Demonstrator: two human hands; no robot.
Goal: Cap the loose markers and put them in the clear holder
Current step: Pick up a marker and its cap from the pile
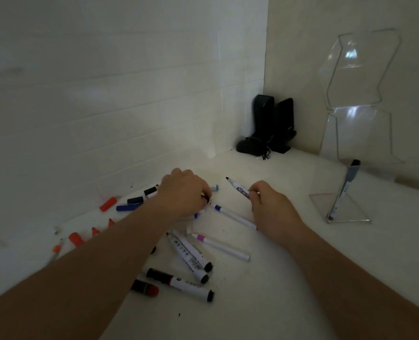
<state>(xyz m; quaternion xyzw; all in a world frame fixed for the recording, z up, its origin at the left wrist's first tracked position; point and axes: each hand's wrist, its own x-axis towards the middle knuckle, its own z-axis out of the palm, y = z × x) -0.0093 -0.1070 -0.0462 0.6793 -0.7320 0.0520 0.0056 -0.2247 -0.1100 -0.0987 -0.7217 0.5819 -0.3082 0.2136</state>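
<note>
Both hands reach in from the bottom of the frame over a white counter (289,278). Lowest in the frame, left of centre, lie several thick markers with black ends (189,285), one short piece beside them showing a red end (146,288). Just above them sit two more thick markers (191,256) and a thin marker with a pink band (220,246), uncapped. Further left, orange caps and tips (77,238) are scattered near the left forearm. At mid-frame the left hand (182,193) rests palm down on the pile, fingers curled onto something small; what they pinch, I cannot tell. A thin marker with a blue band (233,215) lies uncapped between the two hands. The right hand (268,203) is clamped on an uncapped black-tipped marker (238,188), its tip pointing toward the upper left. Loose black and blue caps (130,203) and an orange cap (108,204) lie left of the left hand, by the wall. At the right, the clear holder (346,212) stands on the counter with one capped marker (344,190) leaning inside. Behind it a taller clear stand (360,99) rises. Two black speakers (269,125) occupy the far corner.
</note>
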